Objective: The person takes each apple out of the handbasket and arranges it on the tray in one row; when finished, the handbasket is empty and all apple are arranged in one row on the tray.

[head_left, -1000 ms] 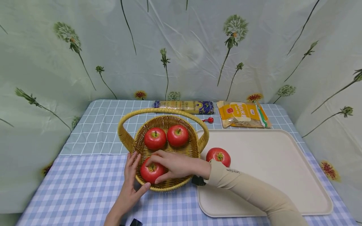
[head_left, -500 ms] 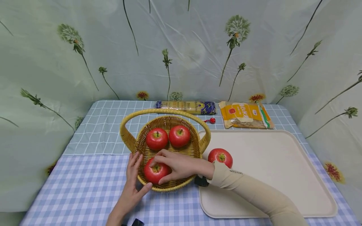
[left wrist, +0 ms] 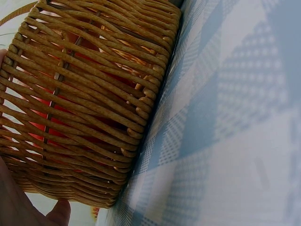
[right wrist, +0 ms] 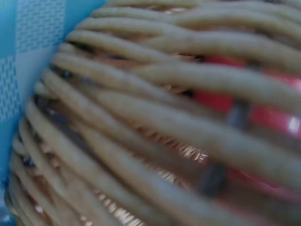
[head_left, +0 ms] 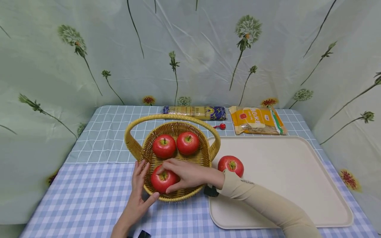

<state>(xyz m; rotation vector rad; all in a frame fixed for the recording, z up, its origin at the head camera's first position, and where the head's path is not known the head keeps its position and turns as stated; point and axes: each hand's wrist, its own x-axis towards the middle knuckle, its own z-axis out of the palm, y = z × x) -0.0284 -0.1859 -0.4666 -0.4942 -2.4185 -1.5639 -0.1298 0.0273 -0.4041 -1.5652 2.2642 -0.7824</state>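
Observation:
In the head view a wicker basket [head_left: 175, 199] with a tall handle holds three red apples. My right hand [head_left: 187, 172] reaches over its right rim, thumb and fingers curled round the front apple [head_left: 163, 180]. The other two apples [head_left: 164, 146] [head_left: 188, 143] lie side by side behind it. My left hand [head_left: 138, 195] rests with spread fingers against the basket's left front rim. The left wrist view shows the woven side [left wrist: 89, 94] with fingertips at its edge; the right wrist view shows only blurred weave [right wrist: 141, 103] with red behind it.
A fourth apple [head_left: 231, 165] lies on the left edge of a beige tray [head_left: 276, 185], beside my right sleeve. Along the back are a noodle packet [head_left: 194, 112], a yellow-orange bag [head_left: 256, 120] and a small red object [head_left: 222, 126].
The view has shifted slightly. Against the basket, the front apple sits a little further right than a second ago, with my right hand still round it. My left hand has stayed at the rim.

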